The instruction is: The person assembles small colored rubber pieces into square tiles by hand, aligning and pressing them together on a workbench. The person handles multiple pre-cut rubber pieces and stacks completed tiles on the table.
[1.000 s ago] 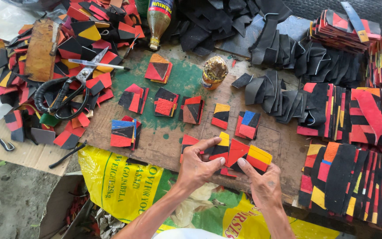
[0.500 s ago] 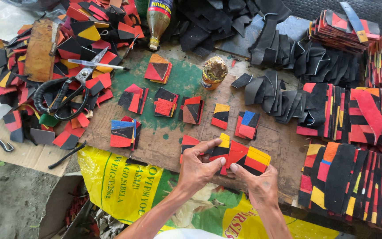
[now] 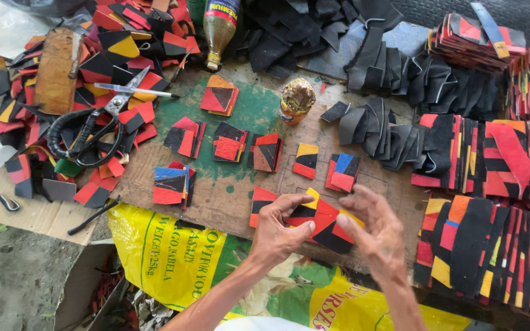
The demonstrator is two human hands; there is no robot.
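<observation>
Single head-worn view, looking steeply down from above the person onto the tabletop (image 3: 240, 184), at about arm's reach. The forearms enter from the bottom edge, with both hands low and centre. The far edge of the work area lies along the frame top.

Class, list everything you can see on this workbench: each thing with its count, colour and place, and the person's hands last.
Large black-handled scissors: one, left, on the scrap heap.
Loose cut scraps: many, red, black and yellow, upper left.
Brown wooden block: one, far left, on the scraps.
Plastic bottle: one, brownish, top centre.
Small glass jar: one, brownish, centre.
Small patchwork stacks: about eight, red, black, orange and blue, across the green-stained board.
Black strips: many, top and centre right.
Patchwork sheets: several, red, black and orange, right.
Yellow printed sack: one, below the board.
Left hand: fingers on a red, black and yellow piece.
Right hand: beside it, fingers spread.
</observation>
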